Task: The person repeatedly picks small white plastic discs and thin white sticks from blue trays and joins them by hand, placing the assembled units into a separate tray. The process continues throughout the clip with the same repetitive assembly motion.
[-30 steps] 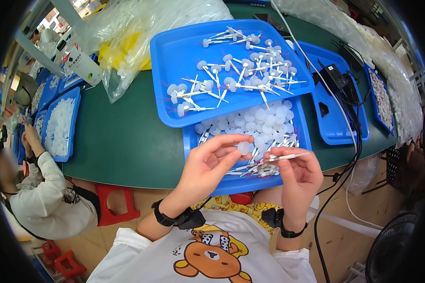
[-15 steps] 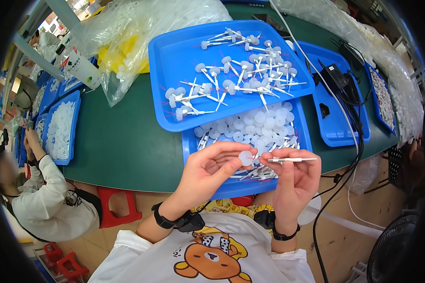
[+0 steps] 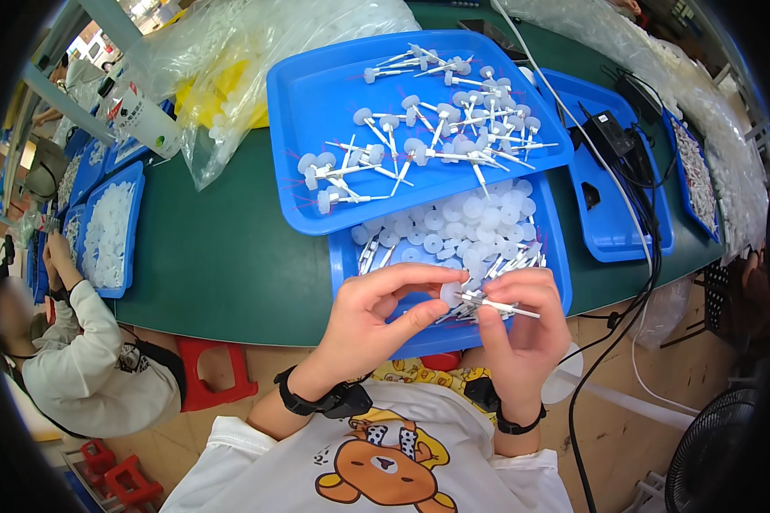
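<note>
Head view over a dark green tabletop (image 3: 201,256), with a translucent white disc (image 3: 450,295) pinched between thumb and index finger of the left hand (image 3: 375,312), and a slim white rod (image 3: 517,309) pinched between thumb and fingertips of the right hand (image 3: 529,333), outer end tilted down to the right. Both parts close together above the near portion of a lower blue tray (image 3: 565,278); no telling, at this size, about contact between disc and rod. Inside that tray, a heap of loose discs (image 3: 475,227) and a jumble of loose rods (image 3: 522,256). Overlapping its far side, an upper blue tray (image 3: 316,107) strewn with rod-and-disc pieces (image 3: 441,128). To the right, another blue tray (image 3: 612,244) with a black power adapter (image 3: 609,133); at far left, a co-worker (image 3: 77,372) in a pale top. Best, by the look of it, to grip the disc by its rim, leaving the centre clear of fingertips. Better, too, to hold the rod close to its inner end for less wobble, and square to the disc's face rather than slanted. Light, even pressure probably wise, given the slick-looking plastic. Sensible to work low over the tray, to catch any dropped part.
</note>
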